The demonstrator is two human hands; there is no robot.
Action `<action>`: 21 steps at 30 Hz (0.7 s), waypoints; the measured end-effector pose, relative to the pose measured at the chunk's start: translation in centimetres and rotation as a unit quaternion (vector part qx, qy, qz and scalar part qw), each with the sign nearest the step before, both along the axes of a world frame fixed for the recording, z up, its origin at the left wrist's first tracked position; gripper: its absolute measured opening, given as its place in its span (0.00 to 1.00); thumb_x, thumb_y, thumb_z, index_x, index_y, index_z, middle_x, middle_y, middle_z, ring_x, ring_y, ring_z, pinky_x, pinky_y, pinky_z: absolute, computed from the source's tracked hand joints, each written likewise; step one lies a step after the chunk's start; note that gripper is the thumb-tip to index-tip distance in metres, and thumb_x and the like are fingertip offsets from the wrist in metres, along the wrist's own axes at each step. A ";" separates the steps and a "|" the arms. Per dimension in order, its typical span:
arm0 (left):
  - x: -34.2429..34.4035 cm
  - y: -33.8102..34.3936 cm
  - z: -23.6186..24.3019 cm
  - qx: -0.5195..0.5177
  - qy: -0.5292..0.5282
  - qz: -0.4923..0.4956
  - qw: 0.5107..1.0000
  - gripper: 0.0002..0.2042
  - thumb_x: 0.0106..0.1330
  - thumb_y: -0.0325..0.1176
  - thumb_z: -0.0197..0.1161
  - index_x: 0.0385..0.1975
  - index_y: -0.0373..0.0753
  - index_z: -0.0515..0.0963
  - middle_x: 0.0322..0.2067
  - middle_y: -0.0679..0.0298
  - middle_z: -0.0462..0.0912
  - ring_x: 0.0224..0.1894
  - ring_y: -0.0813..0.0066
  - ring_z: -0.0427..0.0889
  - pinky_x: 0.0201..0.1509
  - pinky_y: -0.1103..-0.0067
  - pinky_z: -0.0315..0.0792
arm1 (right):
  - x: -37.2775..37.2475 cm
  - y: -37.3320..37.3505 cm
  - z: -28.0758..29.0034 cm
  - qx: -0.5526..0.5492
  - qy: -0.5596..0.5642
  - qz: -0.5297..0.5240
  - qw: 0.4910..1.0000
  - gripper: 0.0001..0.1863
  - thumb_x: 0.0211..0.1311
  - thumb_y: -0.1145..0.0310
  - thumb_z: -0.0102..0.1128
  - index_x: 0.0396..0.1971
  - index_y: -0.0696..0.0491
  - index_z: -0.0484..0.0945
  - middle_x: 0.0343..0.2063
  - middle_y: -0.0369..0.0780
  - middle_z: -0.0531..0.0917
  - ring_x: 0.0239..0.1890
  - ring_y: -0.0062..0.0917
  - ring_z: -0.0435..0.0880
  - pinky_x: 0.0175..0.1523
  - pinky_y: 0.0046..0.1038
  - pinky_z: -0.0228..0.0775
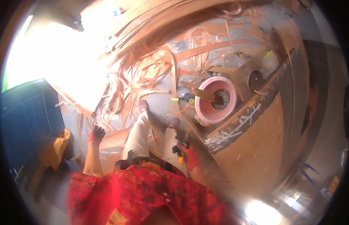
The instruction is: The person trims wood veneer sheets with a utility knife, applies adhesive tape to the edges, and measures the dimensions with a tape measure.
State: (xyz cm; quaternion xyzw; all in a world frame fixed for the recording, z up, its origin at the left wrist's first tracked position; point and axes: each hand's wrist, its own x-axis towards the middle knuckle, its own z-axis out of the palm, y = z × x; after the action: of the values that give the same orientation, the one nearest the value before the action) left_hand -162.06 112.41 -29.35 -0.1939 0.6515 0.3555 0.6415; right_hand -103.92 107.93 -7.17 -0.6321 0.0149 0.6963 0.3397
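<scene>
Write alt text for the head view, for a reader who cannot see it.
A red-gloved right hand appears to hold a small, blurred tool with an orange end, while the gloved left hand hangs apart. Ahead, thin wood strips litter a grey floor near a pink basin containing a straw-like brown bundle.

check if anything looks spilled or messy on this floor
Yes: long, thin, brown wood-like strips lie tangled across the grey floor left of the round pink plastic tub, looking scattered rather than stacked. Glare hides the upper left.
</scene>
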 end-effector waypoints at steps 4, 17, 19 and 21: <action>9.3 7.3 2.4 0.049 -0.029 -0.101 0.993 0.13 0.70 0.36 0.48 0.51 0.42 0.70 0.54 0.58 0.75 0.62 0.57 0.70 0.65 0.64 0.65 | 1.8 -5.6 -2.4 0.038 -0.003 0.011 0.999 0.21 0.69 0.66 0.60 0.61 0.50 0.76 0.32 0.37 0.88 0.27 0.17 0.86 0.25 0.16 0.65; 38.1 10.5 10.0 0.218 -0.039 -0.801 0.556 0.20 0.70 0.33 0.60 0.60 0.35 0.74 0.54 0.61 0.82 0.54 0.71 0.81 0.62 0.73 0.73 | 2.8 -20.4 -9.3 0.023 0.043 -0.211 0.976 0.24 0.71 0.60 0.56 0.64 0.50 0.70 0.43 0.41 0.86 0.33 0.22 0.86 0.30 0.22 0.70; 42.8 11.0 11.5 0.354 -0.001 -0.885 0.302 0.19 0.70 0.37 0.60 0.59 0.40 0.77 0.51 0.62 0.84 0.54 0.74 0.81 0.61 0.76 0.72 | 1.5 -22.3 -9.4 0.030 0.031 -0.265 0.963 0.26 0.71 0.59 0.56 0.65 0.50 0.68 0.45 0.43 0.85 0.35 0.24 0.86 0.28 0.23 0.71; 48.1 12.1 15.4 0.263 -0.005 -0.927 0.267 0.20 0.69 0.40 0.60 0.59 0.41 0.77 0.49 0.60 0.84 0.50 0.70 0.82 0.57 0.74 0.75 | -1.1 -24.0 -10.1 -0.018 0.004 -0.401 0.916 0.27 0.67 0.61 0.59 0.64 0.51 0.70 0.42 0.44 0.85 0.32 0.28 0.86 0.29 0.26 0.71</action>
State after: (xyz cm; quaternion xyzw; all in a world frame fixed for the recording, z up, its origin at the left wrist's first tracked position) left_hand -113.94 124.51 -13.99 0.7192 0.2571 -0.3299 0.5548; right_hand -104.98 83.90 -17.27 -0.5761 0.2811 0.5042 0.5787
